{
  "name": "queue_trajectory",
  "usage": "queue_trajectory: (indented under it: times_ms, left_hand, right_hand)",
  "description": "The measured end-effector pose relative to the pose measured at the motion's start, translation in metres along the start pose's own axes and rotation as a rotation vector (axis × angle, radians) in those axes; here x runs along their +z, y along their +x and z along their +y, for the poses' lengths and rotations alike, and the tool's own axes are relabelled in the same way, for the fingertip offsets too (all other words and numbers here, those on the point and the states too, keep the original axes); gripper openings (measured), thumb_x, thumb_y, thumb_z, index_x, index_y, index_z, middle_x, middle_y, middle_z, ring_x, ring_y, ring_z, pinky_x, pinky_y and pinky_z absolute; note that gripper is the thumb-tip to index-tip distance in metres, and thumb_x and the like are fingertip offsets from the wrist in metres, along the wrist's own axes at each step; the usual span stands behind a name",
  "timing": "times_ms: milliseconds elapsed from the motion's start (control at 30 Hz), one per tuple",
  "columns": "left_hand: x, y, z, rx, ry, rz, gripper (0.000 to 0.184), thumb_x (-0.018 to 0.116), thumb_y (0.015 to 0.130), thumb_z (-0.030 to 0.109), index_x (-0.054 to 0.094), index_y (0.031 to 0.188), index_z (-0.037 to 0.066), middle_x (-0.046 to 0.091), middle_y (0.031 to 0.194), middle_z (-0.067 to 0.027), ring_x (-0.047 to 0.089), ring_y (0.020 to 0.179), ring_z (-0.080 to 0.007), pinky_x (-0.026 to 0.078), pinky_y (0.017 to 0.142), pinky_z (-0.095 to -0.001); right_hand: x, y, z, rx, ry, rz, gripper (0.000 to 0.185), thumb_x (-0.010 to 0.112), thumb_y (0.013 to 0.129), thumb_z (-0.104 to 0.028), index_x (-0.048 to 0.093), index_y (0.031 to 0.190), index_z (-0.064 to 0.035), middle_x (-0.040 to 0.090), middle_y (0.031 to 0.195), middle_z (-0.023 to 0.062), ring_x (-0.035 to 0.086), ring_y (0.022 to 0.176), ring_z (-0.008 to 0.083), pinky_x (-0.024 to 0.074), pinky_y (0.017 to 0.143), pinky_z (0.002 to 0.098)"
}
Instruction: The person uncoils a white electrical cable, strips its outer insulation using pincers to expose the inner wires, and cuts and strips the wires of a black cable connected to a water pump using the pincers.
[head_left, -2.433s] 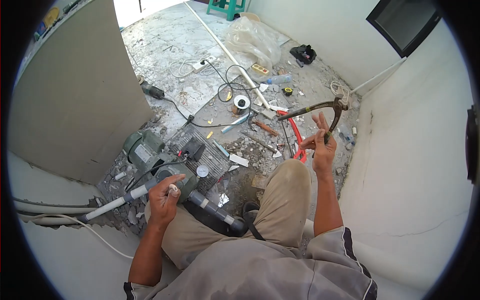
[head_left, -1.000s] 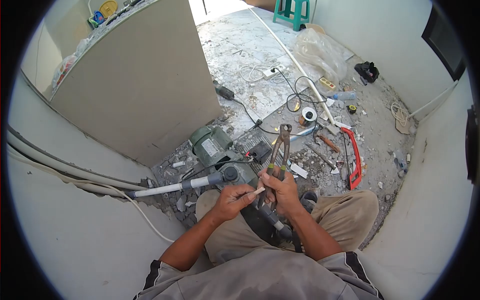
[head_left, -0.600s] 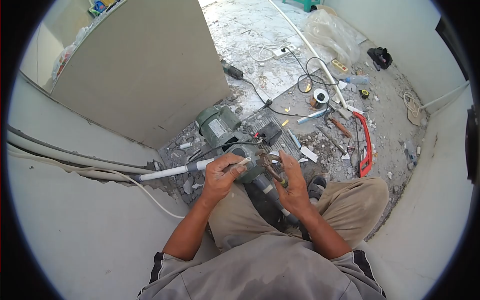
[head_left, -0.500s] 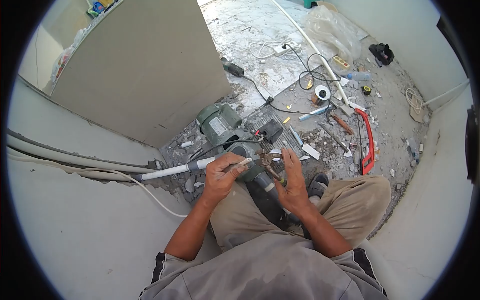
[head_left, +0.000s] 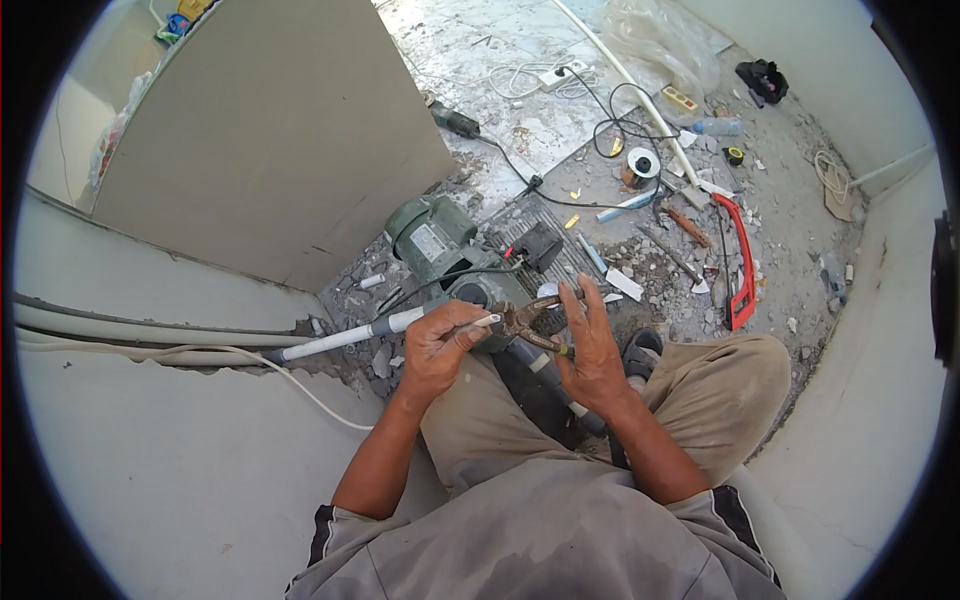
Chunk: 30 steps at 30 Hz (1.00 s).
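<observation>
My left hand [head_left: 436, 352] is closed in a pinch on a white cable [head_left: 487, 321], whose cut end pokes out past my thumb toward the right. My right hand [head_left: 592, 362] grips rusty pliers [head_left: 522, 322] with their handles spread apart. The jaws are beside the cable's end; whether they touch it I cannot tell. Just beyond my hands stands a green electric water pump [head_left: 432, 238] with a black box [head_left: 538, 246] on its side. A white pipe [head_left: 350, 339] joins it from the left, and a grey pipe [head_left: 545, 372] runs below my hands.
A red hacksaw [head_left: 742, 265], a hammer [head_left: 672, 254], a spool [head_left: 642, 165] and a tape measure [head_left: 734, 156] lie amid rubble on the right. A power tool [head_left: 455, 122] with a black cord lies past the grey panel [head_left: 270, 150]. White walls flank me.
The pliers have turned and their spread handles now show more plainly, with the jaws near the cable's end. My left hand keeps its pinch. The whole view has shifted slightly.
</observation>
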<state>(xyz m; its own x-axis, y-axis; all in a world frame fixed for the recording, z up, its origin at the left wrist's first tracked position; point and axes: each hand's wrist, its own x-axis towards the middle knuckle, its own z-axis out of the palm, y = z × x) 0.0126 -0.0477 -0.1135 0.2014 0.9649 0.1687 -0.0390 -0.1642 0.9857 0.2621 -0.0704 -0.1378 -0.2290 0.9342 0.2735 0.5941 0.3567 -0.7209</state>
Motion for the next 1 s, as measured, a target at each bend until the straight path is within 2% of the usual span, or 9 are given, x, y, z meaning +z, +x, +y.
queue_trajectory:
  times_ms: [100,200,400,500,600,700,800,1000]
  left_hand:
    - [-0.002,0.001,0.001,0.016,0.04,-0.049,0.015,0.069,0.099,0.002,0.073,0.112,-0.005,0.071,0.1,-0.0075,0.066,0.093,-0.0142,0.051,0.086,-0.0283]
    - [0.001,0.002,0.004,0.002,0.031,-0.025,0.019,0.073,0.099,0.011,0.072,0.11,-0.004,0.069,0.098,-0.0049,0.061,0.089,-0.0112,0.049,0.081,-0.0262]
    - [-0.004,0.001,-0.001,-0.032,0.022,-0.038,0.018,0.072,0.099,0.011,0.072,0.108,-0.004,0.069,0.095,-0.0057,0.062,0.087,-0.0127,0.049,0.081,-0.0272]
    - [-0.005,0.001,-0.001,-0.014,0.028,-0.059,0.017,0.071,0.098,0.005,0.074,0.112,-0.003,0.07,0.097,-0.0059,0.062,0.089,-0.0126,0.048,0.081,-0.027]
    - [-0.004,0.0,-0.002,-0.013,0.029,-0.044,0.017,0.072,0.099,0.01,0.073,0.107,-0.004,0.069,0.094,-0.0058,0.062,0.088,-0.0132,0.049,0.081,-0.0277]
    - [-0.004,0.0,-0.003,-0.003,0.037,-0.046,0.016,0.073,0.098,0.01,0.073,0.107,-0.004,0.069,0.094,-0.0057,0.063,0.088,-0.0132,0.049,0.081,-0.0274]
    - [-0.007,-0.001,-0.006,-0.03,0.032,-0.048,0.016,0.071,0.097,0.004,0.075,0.111,-0.004,0.071,0.098,-0.0074,0.063,0.09,-0.014,0.049,0.082,-0.0285]
    - [-0.009,-0.001,-0.008,-0.032,0.044,-0.048,0.017,0.071,0.097,0.002,0.075,0.112,-0.003,0.071,0.099,-0.0075,0.063,0.09,-0.0141,0.049,0.082,-0.0281]
  right_hand:
    - [0.002,0.0,0.001,-0.014,-0.036,0.02,0.085,0.068,0.087,0.004,0.032,0.162,-0.0126,0.032,0.157,0.0332,0.04,0.141,0.0518,0.0391,0.115,0.0547]
    - [0.002,-0.001,0.001,-0.016,-0.054,0.035,0.082,0.068,0.088,0.002,0.034,0.161,-0.0125,0.035,0.154,0.0322,0.043,0.137,0.0506,0.0401,0.113,0.0544]
    - [0.0,0.0,0.003,-0.012,-0.072,0.045,0.079,0.068,0.089,0.001,0.036,0.16,-0.0124,0.038,0.151,0.0306,0.046,0.134,0.0492,0.041,0.112,0.054]
    - [-0.002,0.001,0.002,-0.007,-0.083,0.041,0.079,0.069,0.089,0.0,0.037,0.16,-0.0129,0.04,0.15,0.0297,0.048,0.131,0.0483,0.0422,0.109,0.0539]
    - [-0.003,0.0,0.001,0.006,-0.115,0.02,0.078,0.07,0.089,-0.001,0.039,0.159,-0.0138,0.043,0.147,0.0286,0.05,0.126,0.047,0.0433,0.106,0.0538]
    - [-0.002,0.0,0.002,0.0,-0.14,0.036,0.077,0.071,0.088,-0.002,0.04,0.158,-0.0142,0.044,0.145,0.0275,0.052,0.123,0.046,0.0436,0.103,0.0538]
    - [-0.001,0.0,0.002,0.001,-0.129,0.054,0.077,0.071,0.088,-0.002,0.041,0.158,-0.014,0.045,0.144,0.0268,0.052,0.121,0.0454,0.0436,0.102,0.0537]
    - [-0.001,0.0,0.003,-0.009,-0.14,0.054,0.076,0.072,0.088,-0.002,0.041,0.157,-0.013,0.046,0.143,0.0258,0.053,0.121,0.0445,0.0438,0.102,0.0529]
